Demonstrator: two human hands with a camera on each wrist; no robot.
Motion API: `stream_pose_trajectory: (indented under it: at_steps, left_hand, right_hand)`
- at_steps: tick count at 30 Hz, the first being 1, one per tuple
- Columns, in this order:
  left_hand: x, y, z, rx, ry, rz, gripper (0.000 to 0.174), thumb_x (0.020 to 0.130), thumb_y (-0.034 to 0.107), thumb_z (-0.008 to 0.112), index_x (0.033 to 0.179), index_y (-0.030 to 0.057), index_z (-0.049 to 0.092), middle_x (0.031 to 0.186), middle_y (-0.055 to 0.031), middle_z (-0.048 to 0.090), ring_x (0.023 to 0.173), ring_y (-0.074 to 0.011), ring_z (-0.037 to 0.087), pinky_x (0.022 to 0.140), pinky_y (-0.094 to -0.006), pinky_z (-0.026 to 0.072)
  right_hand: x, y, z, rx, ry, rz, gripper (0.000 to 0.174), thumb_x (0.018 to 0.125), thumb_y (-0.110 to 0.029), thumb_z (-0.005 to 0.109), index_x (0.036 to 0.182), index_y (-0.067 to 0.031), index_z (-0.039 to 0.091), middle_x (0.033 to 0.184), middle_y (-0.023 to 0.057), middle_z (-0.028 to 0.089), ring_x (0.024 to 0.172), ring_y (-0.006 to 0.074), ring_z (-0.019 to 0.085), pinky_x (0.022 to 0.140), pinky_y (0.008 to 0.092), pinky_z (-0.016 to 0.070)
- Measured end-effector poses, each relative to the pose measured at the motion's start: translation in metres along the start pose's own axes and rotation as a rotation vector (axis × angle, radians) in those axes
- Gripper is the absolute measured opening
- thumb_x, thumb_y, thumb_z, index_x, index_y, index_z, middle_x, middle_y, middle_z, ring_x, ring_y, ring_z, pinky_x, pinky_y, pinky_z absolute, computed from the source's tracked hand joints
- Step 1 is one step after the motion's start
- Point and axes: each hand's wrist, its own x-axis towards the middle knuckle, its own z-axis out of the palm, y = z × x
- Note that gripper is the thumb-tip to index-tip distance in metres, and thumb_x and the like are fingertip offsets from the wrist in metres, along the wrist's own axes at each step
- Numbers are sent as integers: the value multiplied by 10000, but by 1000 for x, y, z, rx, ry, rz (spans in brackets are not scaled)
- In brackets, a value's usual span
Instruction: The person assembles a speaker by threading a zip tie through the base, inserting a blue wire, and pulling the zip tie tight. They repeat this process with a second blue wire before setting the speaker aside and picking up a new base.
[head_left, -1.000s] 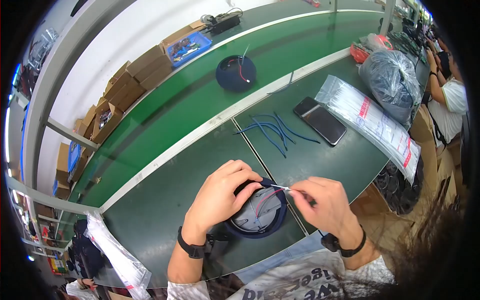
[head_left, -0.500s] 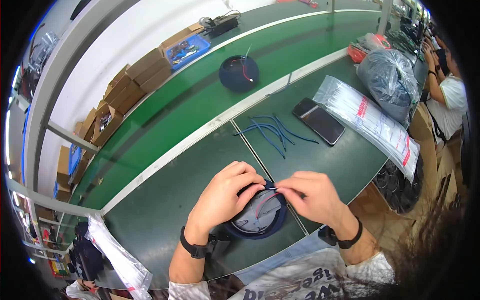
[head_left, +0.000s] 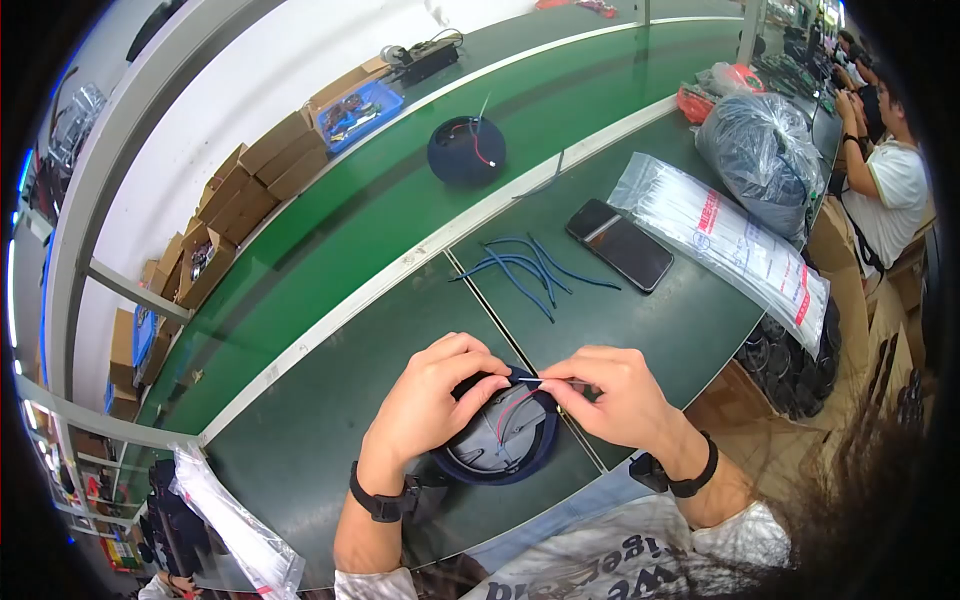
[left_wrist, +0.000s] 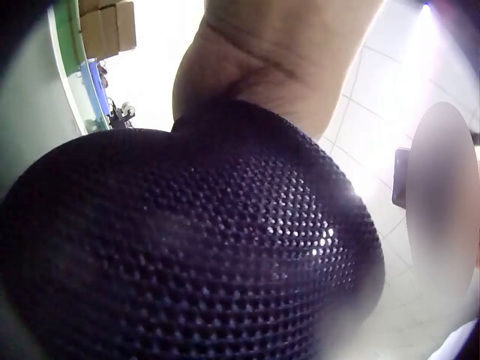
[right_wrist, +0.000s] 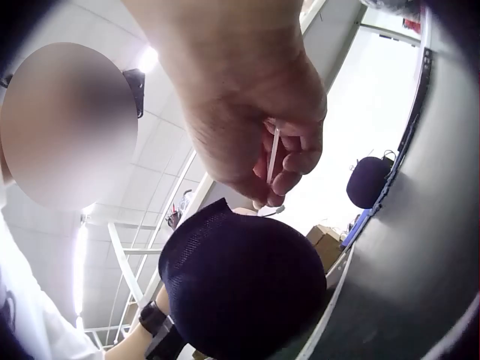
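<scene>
A round, navy mesh-covered shell (head_left: pixel 545 445) sits on the bench in front of me, its grey plastic inside facing up. A thin red wire (head_left: pixel 508 408) curves across that inside. My left hand (head_left: pixel 432 398) grips the shell's far rim between thumb and fingers. The mesh fills most of the left wrist view. Close beside it, at the same rim, my right hand (head_left: pixel 618 395) pinches a thin white cable tie (right_wrist: pixel 274 154). In the right wrist view the tie runs along the curled fingers, just above the dark shell (right_wrist: pixel 247 292).
Several blue cords (head_left: pixel 540 265) lie beyond my hands, beside a phone (head_left: pixel 620 245) and a bag of white cable ties (head_left: pixel 725 240). A second navy shell (head_left: pixel 467 155) stands on the green belt. Cardboard boxes (head_left: pixel 285 150) and a blue tray (head_left: pixel 360 112) line the back.
My right hand has come in leftward, closer to the left hand, and less of the white tie shows between them. The left hand keeps its grip on the rim.
</scene>
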Motion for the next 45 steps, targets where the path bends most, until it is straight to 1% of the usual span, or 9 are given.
stream_pose_trajectory:
  at_steps: [4, 10, 14, 17, 23, 27, 38, 44, 45]
  left_hand:
    - [0, 0, 5, -22, 2, 3, 111, 889, 76, 822, 993, 43, 801, 946, -99, 729, 842, -282, 705, 720, -371, 554]
    - [-5, 0, 0, -52, 2, -34, 116, 891, 50, 810, 1005, 36, 789, 939, -97, 715, 868, -291, 696, 762, -389, 556]
    - [-8, -2, 1, -49, 16, -19, 110, 883, 64, 825, 985, 31, 796, 928, -99, 726, 842, -282, 704, 738, -371, 555]
    - [-7, 0, -1, -60, 10, -30, 115, 877, 54, 828, 982, 23, 793, 934, -104, 729, 852, -286, 707, 757, -374, 561]
    - [-11, -6, 3, -73, 40, -43, 143, 857, 29, 838, 992, 8, 793, 944, -107, 742, 840, -271, 716, 751, -364, 567]
    - [-17, -9, -8, -48, 28, -62, 139, 846, 9, 838, 981, 7, 803, 929, -109, 744, 818, -259, 718, 733, -362, 569]
    - [-19, -6, -5, -31, 44, -65, 159, 833, 47, 864, 982, 18, 819, 894, -108, 743, 802, -256, 714, 726, -353, 559]
    - [-23, 2, -14, 26, 160, -51, 196, 792, 90, 915, 898, 8, 772, 848, -103, 703, 772, -233, 699, 711, -332, 559]
    - [-23, 9, -15, 54, 193, -47, 215, 781, 101, 927, 876, 7, 759, 835, -101, 692, 764, -228, 696, 704, -327, 559]
  right_hand:
    - [8, 2, 14, -19, 12, -86, 82, 914, -63, 794, 987, -28, 799, 842, 117, 737, 721, 263, 712, 662, 360, 582]
    - [1, 5, 2, 61, -34, 27, 91, 922, -49, 775, 1006, -14, 779, 849, 119, 727, 759, 294, 702, 688, 382, 573]
    - [10, 2, 21, 44, -20, -107, 87, 921, -38, 769, 1003, -11, 780, 863, 119, 729, 774, 295, 703, 693, 391, 564]
    - [0, 3, 9, 123, -46, 37, 99, 919, -33, 770, 1013, -6, 772, 869, 127, 718, 779, 312, 685, 699, 410, 546]
    - [10, 3, 24, 94, 5, -105, 124, 924, -63, 788, 1039, -18, 784, 874, 130, 741, 748, 265, 719, 662, 361, 571]
    - [0, 4, 13, 51, 3, 59, 104, 917, -75, 804, 1004, -20, 790, 853, 125, 741, 713, 245, 712, 642, 349, 567]
    - [11, 3, 33, 87, 93, -103, 104, 907, -38, 796, 1009, -18, 797, 851, 111, 741, 731, 244, 704, 644, 364, 551]
    - [-13, -4, 19, 156, 338, 284, 155, 963, -47, 775, 1114, -17, 754, 936, 60, 729, 797, 98, 678, 725, 266, 535]
    - [-21, -1, 16, 321, 234, 337, 152, 983, -58, 763, 1127, -12, 744, 948, 42, 722, 818, 82, 667, 736, 255, 529]
